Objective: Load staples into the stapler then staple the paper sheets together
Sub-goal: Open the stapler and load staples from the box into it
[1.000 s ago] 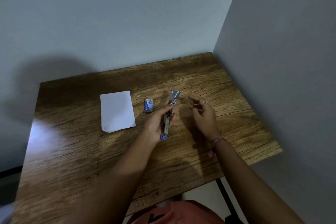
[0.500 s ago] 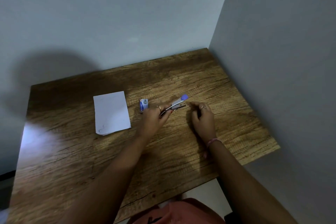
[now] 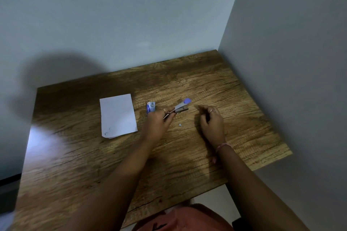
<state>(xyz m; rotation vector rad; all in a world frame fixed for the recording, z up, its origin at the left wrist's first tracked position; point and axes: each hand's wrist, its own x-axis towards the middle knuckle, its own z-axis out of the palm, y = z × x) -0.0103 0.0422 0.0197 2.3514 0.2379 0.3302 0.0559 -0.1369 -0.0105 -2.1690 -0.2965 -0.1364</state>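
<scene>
My left hand point(image 3: 158, 123) grips the rear of a small stapler point(image 3: 181, 106) with a purple-blue top, held low over the wooden table point(image 3: 75, 155) and pointing up and to the right. My right hand point(image 3: 212, 120) hovers just right of the stapler's front, fingers curled, index finger and thumb pointing toward it; whether it pinches staples is too small to tell. A small blue staple box point(image 3: 150, 107) lies just left of the stapler. A short bit of staples point(image 3: 180, 124) lies on the table between my hands. White paper sheets point(image 3: 118, 115) lie stacked to the left.
The table stands in a corner, with walls along its far side and its right side. Its near edge runs diagonally at the lower right. My orange-clad lap point(image 3: 184, 219) shows below the edge.
The stapler was upright in my left hand a second ago; it has tipped down flat toward the table. My right hand moved a little closer to its front. A small staple bit now shows on the table.
</scene>
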